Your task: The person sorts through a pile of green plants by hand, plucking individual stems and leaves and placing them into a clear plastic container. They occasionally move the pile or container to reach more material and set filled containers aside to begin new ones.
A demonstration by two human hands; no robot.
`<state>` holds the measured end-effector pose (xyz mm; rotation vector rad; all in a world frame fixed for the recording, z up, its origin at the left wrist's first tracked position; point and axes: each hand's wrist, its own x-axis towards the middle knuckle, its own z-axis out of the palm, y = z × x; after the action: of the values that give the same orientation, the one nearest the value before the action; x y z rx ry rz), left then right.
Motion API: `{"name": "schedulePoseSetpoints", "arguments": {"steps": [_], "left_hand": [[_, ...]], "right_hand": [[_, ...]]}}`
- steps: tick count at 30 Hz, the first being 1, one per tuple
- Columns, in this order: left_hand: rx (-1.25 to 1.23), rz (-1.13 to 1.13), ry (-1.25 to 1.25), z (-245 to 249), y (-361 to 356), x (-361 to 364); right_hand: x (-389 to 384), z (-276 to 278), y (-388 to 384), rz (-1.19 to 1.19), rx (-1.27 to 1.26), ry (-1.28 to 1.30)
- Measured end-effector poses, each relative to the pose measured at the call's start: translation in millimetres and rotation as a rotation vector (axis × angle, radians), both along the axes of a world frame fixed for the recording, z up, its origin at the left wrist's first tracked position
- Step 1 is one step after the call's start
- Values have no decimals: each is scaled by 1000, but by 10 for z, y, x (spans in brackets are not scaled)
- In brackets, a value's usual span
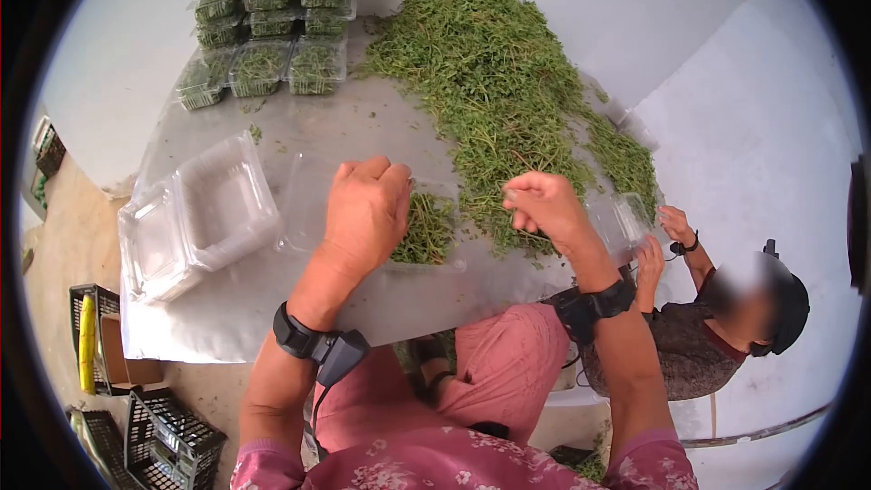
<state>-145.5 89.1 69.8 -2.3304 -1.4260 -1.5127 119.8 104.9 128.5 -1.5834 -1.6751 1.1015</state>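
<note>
I judge the cut herbs [426,229] light, limp and easily bruised, best taken in loose pinches by the stems. They lie in one open clear tray [451,264] under the left hand [367,213], whose fingers curl down on them; I cannot tell its grip. The right hand [544,209] pinches a few of them beside one pile [490,73]; I count roughly twelve filled packs [263,27] and one stack of empties [204,218].

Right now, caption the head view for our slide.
Left hand rests on herbs in a clear tray; right hand pinches above the herb pile.

text: none legible | open clear plastic clamshell tray of green herb [431,236]: no print readable | stacked clear plastic clamshell boxes of green herb [272,27]: lids show no readable label
</note>
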Motion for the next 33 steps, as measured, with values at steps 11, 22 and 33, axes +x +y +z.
{"name": "schedulePoseSetpoints", "arguments": {"steps": [11,22,33], "left_hand": [[-233,-212,385,-176,-139,164],[-243,-190,429,-192,-158,212],[-188,-189,342,-207,-140,198]], "right_hand": [[654,-426,-127,224,367,-748],[957,-249,-85,214,261,-516],[607,164,-81,73,-113,73]]}}
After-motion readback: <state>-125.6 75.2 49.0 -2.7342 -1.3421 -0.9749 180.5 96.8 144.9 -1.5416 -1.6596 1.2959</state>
